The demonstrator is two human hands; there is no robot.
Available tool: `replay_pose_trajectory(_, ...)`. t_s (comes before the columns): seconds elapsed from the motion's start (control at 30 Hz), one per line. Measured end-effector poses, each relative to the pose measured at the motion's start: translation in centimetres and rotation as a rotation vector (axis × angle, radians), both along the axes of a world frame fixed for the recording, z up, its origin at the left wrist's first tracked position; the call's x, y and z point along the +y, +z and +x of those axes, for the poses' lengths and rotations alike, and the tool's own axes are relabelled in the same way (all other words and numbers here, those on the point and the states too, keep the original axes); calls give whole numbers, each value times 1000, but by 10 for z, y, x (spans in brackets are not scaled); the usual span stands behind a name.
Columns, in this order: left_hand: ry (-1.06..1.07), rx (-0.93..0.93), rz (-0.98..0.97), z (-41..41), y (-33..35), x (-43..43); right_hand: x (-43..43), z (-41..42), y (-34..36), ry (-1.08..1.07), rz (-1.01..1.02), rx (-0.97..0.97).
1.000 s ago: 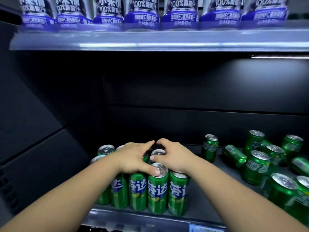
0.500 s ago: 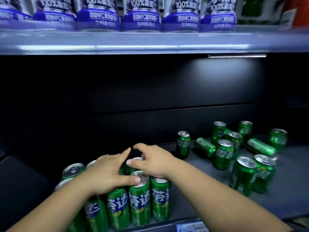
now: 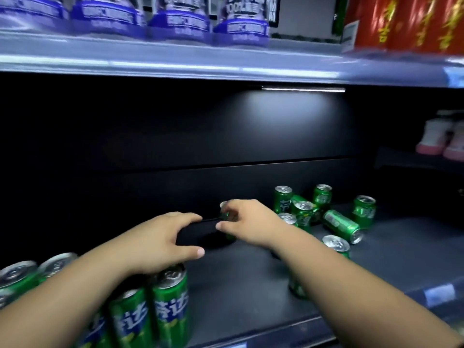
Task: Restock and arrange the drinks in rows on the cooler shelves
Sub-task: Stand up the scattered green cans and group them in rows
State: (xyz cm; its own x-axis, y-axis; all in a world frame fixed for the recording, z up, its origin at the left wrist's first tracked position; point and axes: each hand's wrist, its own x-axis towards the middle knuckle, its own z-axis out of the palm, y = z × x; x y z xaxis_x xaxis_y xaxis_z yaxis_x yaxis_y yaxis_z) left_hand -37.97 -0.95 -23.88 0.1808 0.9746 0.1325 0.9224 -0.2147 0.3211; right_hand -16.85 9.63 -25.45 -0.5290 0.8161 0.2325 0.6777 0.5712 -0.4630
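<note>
COOLER RESTOCK: The dark grey lower cooler shelf (image 3: 238,285) fills the frame under the pale lit upper shelf (image 3: 175,64). That upper shelf carries purple-labelled juice bottles (image 3: 175,21) at 12 o'clock and red drink packs (image 3: 406,23) at 1 o'clock.

At 7 o'clock the packed rows of tall green aluminium soda cans (image 3: 170,310) stand upright and touching at the shelf's front edge. At 3 o'clock the loose cluster of green cans (image 3: 303,212) is unsorted, most upright, with one tipped green can (image 3: 341,226) lying on its side.

A second ago both hands were pressed together over the tops of the packed rows. Now they are apart. The left hand (image 3: 160,243) hovers just above the rows' right end, fingers and thumb spread and holding nothing. The right hand (image 3: 251,222) has reached towards 2 o'clock, and its fingers curl round the top of the lone green aluminium can (image 3: 227,209). That can stands near the back wall, between the rows and the cluster. Blur hides how firm the hold is.

The shift suggests the squaring-up of the rows is done for now and the next can is being fetched. Bare shelf lies between the can and the rows, so the way back looks open. Much of the job remains, as the whole cluster is yet to be lined up.
</note>
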Motion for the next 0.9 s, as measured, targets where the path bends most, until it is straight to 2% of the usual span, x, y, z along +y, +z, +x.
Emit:
replay_pose_trajectory(0.17,31,30,26,55,-4,42,66,86,16,-70,-36,-94)
replay_pose_trajectory(0.3,110,66,-19,80,-14,63,131,134,5,-133,-119,-81)
replay_pose_trajectory(0.57,267,119,-76,99,-29,59,218,133,-38,-62,-143,-52)
replay_pose_trajectory(0.77,307,91,-27,102,-26,45,215,130,-41,4,-45,86)
replay_pose_trajectory(0.9,347,57,9,90,-15,26,178,121,-4,85,92,244)
